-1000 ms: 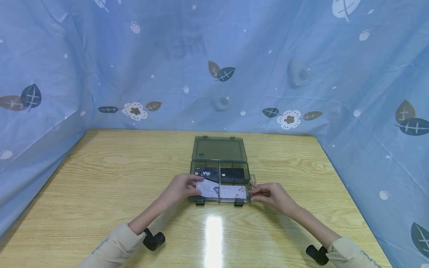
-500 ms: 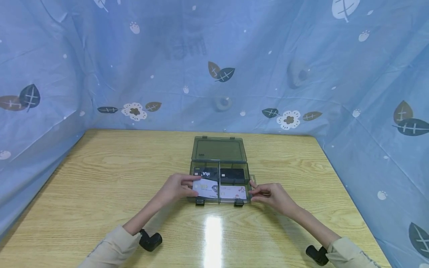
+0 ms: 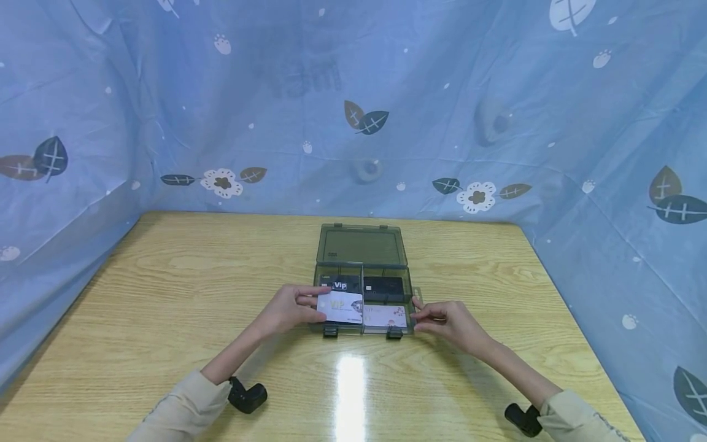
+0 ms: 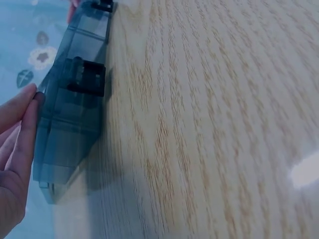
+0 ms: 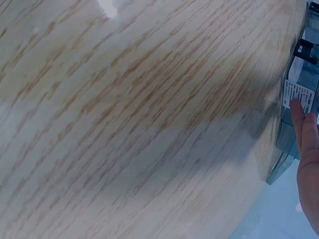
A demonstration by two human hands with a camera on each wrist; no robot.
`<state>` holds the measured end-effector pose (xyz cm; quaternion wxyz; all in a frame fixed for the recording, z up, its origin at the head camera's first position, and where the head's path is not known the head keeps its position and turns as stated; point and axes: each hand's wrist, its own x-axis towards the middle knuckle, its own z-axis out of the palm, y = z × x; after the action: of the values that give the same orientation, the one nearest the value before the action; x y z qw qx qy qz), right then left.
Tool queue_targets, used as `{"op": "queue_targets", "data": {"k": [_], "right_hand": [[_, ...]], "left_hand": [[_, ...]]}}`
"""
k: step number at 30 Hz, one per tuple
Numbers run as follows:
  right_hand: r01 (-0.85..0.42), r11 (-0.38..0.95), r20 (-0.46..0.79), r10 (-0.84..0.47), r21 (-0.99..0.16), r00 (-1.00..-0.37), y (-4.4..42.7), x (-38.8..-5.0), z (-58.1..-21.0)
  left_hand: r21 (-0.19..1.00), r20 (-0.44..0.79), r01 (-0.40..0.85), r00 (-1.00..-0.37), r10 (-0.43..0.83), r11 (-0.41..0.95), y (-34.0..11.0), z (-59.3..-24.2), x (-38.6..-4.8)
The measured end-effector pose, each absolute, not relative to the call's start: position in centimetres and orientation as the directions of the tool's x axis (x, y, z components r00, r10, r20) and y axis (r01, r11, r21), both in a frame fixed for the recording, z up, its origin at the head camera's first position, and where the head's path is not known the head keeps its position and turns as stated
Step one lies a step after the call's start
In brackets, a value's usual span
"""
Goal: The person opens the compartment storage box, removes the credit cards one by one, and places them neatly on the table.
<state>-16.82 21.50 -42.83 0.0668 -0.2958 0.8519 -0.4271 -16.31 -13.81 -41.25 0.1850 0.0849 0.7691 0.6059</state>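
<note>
A translucent dark plastic box (image 3: 361,329) lies open on the table, a divider between its compartments. My left hand (image 3: 289,309) pinches a white VIP card (image 3: 343,308) by its left end, above the front-left compartment. In the left wrist view, the thumb and a finger (image 4: 29,114) meet near the box's rim; the card is hardly visible there. My right hand (image 3: 447,322) grips the box's right wall near the front corner, its thumb against a barcode label (image 5: 297,93). A black Vip card (image 3: 347,283), a black card (image 3: 386,287) and a white floral card (image 3: 386,316) lie in other compartments.
The box's lid (image 3: 361,247) is folded back behind it. Two black latches, one being the left latch (image 3: 330,332), stick out in front. Wooden tabletop (image 3: 193,294) surrounds the box, and a blue leaf-patterned curtain (image 3: 276,110) stands behind.
The white VIP card has gone from tilted, with its right end low, to nearly level over the front-left compartment. My left hand has shifted slightly left. My right hand stays at the box's side.
</note>
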Motion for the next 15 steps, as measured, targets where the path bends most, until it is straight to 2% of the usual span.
{"op": "queue_targets", "data": {"k": [15], "right_hand": [[-0.472, 0.471, 0.15, -0.571, -0.746, -0.807, 21.6, -16.9, -42.8]], "left_hand": [[0.973, -0.133, -0.045, -0.912, 0.389, 0.226, -15.4, -41.5, -15.9]]}}
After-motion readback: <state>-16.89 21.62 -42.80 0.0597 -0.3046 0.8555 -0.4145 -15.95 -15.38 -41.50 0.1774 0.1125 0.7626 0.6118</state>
